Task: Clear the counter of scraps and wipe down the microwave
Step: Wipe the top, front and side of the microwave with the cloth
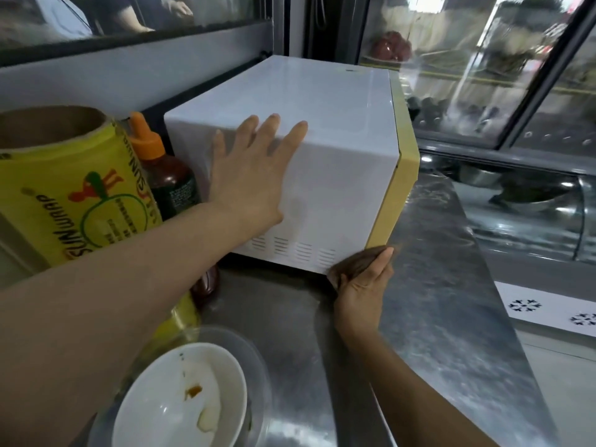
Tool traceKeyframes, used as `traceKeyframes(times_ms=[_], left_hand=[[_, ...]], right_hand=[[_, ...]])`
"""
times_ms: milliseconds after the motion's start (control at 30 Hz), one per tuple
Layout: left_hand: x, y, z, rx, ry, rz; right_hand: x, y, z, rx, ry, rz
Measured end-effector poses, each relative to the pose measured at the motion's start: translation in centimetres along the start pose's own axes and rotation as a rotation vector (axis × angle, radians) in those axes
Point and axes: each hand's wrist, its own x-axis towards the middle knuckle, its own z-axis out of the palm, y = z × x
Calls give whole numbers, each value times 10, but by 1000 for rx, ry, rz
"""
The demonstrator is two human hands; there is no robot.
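bowl near; microwave door faces right.

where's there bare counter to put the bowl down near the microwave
Bare steel counter runs right of the right hand, in front of the microwave. A smaller bare patch lies between the white bowl and the microwave's base. Left is crowded: wrap roll, sauce bottle.

L arm is being held stretched fwd across the frame, L hand being kept flat w/ fingers straight & spread, palm pressed down. R arm is being angled up from lower right, R hand being kept curled, thumb uppermost.
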Motion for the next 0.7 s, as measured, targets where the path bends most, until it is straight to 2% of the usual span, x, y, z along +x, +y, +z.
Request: traceKeyframes(times_ms=[67,133,167,333,433,533,700], left_hand=[[0,1,-2,-11,-9,-4],[0,1,-4,-20,-26,-12],[0,1,-5,-18,-38,-13],[0,0,-12,16,-93,-1],[3,-6,-19,72,-115,35],[8,-13,-29,134,-123,110],[8,-33,-37,238,-177,106]], right_hand=[[-1,1,-4,-125,-14,-60],[-4,-4,-18,-260,-55,-34],[-7,-6,-25,-289,-86,12],[-31,13,-56,-316,-117,-17],[-45,-7,-70,-411,-109,-293],[-44,-42,-63,-195,-121,-433],[-13,-72,-12,-366,-203,-938]])
